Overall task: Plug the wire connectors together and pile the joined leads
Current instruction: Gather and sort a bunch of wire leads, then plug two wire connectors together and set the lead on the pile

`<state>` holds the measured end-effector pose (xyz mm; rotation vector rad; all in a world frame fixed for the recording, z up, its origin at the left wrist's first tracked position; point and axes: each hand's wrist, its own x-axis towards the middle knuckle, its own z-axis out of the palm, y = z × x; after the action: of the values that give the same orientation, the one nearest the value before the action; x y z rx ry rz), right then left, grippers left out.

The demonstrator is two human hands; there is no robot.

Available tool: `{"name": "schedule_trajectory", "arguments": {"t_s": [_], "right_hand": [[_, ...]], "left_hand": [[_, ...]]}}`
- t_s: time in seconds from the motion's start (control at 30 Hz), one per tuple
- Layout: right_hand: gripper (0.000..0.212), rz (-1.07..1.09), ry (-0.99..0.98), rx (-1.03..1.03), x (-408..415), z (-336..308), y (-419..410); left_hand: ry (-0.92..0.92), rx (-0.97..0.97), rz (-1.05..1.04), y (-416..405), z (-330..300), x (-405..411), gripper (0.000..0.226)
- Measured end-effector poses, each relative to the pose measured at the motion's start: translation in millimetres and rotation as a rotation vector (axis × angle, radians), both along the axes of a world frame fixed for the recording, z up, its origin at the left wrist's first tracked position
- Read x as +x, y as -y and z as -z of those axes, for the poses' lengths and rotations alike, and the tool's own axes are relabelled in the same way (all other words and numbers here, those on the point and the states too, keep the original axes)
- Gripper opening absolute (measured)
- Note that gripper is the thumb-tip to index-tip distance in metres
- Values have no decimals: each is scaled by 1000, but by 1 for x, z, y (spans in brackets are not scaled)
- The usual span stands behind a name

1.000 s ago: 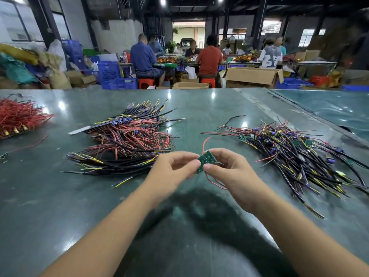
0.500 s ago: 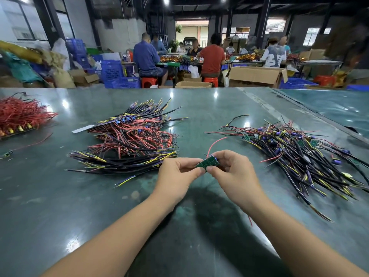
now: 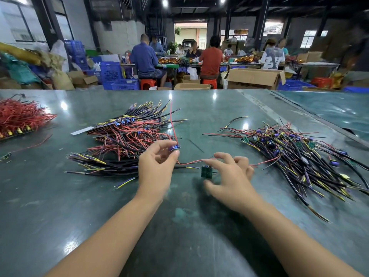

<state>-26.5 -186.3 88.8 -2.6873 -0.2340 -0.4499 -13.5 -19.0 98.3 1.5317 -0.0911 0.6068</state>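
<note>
**Head view: light leads, small boards**

Left hand (image 3: 157, 166) is pinching a small blue-capped board (image 3: 175, 147) at its edge; a thin red lead (image 3: 172, 120) is rising from it, limp and springy. Right hand (image 3: 229, 176) is hovering with fingers spread, holding nothing, just over a green board (image 3: 206, 171) lying on the glossy green counter (image 3: 60, 196). Judging: featherweight, floppy wires, rigid brittle boards, so take the board edges, not the wire. Joined pile (image 3: 127, 136) is sitting left, loose pile (image 3: 295, 154) right.
</note>
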Motion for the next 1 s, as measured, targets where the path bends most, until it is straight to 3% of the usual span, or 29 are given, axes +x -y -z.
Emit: {"name": "schedule_trajectory", "arguments": {"t_s": [0.1, 0.2, 0.37, 0.43, 0.57, 0.67, 0.87, 1.0], "right_hand": [[21, -123, 11, 328, -1, -5, -5], [32, -324, -178, 795, -5, -15, -7], [17, -347, -182, 1061, -4, -15, -8], [27, -394, -226, 1152, -3, -15, -7], [41, -421, -172, 987, -4, -12, -8], [31, -428, -112, 1029, -4, -11, -9], [17, -456, -37, 1089, -2, -10, -5], [13, -443, 19, 1108, 0, -9, -6]], "left_hand": [[111, 11, 100, 1, -1, -2, 33], [212, 152, 210, 7, 3, -7, 36], [181, 243, 307, 12, 8, -10, 45], [144, 183, 331, 12, 7, -9, 45], [110, 130, 376, 12, 7, -10, 31], [80, 137, 354, 9, 5, -8, 37], [58, 227, 392, 9, 3, -13, 25], [-124, -25, 436, 13, 0, -13, 14]]}}
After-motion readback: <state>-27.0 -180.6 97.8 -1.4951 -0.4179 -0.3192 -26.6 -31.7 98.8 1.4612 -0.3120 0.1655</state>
